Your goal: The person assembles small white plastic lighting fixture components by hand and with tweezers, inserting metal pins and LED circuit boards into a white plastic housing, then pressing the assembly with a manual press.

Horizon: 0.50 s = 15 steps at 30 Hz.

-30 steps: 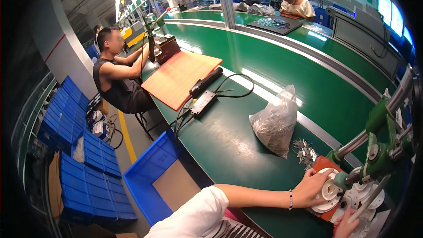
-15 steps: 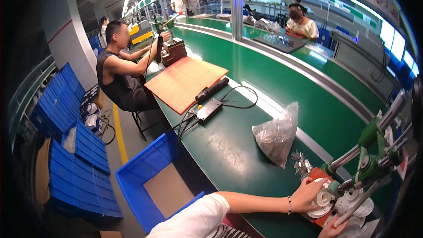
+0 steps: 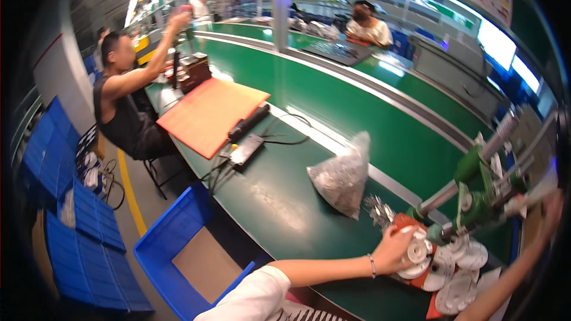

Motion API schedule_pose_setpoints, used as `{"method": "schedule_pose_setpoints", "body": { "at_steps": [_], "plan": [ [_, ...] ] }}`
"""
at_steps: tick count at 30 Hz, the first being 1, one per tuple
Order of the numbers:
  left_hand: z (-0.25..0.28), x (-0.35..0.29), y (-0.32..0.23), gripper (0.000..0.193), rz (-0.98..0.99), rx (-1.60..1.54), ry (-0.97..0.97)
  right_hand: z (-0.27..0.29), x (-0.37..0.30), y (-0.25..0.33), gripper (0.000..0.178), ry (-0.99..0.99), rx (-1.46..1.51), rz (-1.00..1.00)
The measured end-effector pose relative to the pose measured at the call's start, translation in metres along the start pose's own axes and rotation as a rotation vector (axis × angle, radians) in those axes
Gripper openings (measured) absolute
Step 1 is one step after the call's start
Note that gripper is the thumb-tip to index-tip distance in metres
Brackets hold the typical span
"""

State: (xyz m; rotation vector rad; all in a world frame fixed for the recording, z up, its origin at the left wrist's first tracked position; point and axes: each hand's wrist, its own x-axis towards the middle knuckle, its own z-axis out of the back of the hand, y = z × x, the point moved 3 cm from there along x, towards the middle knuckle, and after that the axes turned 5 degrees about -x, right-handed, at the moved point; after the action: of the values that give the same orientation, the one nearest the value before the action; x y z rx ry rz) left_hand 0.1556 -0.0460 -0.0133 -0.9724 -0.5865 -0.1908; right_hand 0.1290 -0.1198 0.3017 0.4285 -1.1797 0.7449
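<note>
My left hand reaches across the green table edge, its fingers on a white round disc. The disc sits on an orange fixture under a green hand press. More white discs lie around the fixture. From the lower right my forearm rises beside the press, and my right hand is up by its long lever. That hand is blurred at the picture's rim, so its grip is unclear. A heap of small metal parts lies just left of the fixture.
A clear bag of small parts stands on the green bench. Farther off lie a power strip and an orange board. A seated co-worker works at the far left, another person behind the partition. Blue crates stand on the floor.
My right arm has risen from the lower edge up beside the press. My left hand stays on the disc. The co-worker at the left has lifted an arm higher.
</note>
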Motion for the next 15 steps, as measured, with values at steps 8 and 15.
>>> {"method": "schedule_pose_setpoints", "body": {
  "at_steps": [8, 15],
  "plan": [
    [0.021, 0.012, 0.005, 0.075, 0.11, 0.153, 0.015, -0.193, -0.039, -0.278, 0.048, 0.524, 0.245, -0.096],
    [0.023, 0.002, 0.014, 0.093, 0.116, 0.104, 0.096, -0.077, -0.102, -0.169, 0.038, -0.032, 0.572, -0.495]
  ]
}}
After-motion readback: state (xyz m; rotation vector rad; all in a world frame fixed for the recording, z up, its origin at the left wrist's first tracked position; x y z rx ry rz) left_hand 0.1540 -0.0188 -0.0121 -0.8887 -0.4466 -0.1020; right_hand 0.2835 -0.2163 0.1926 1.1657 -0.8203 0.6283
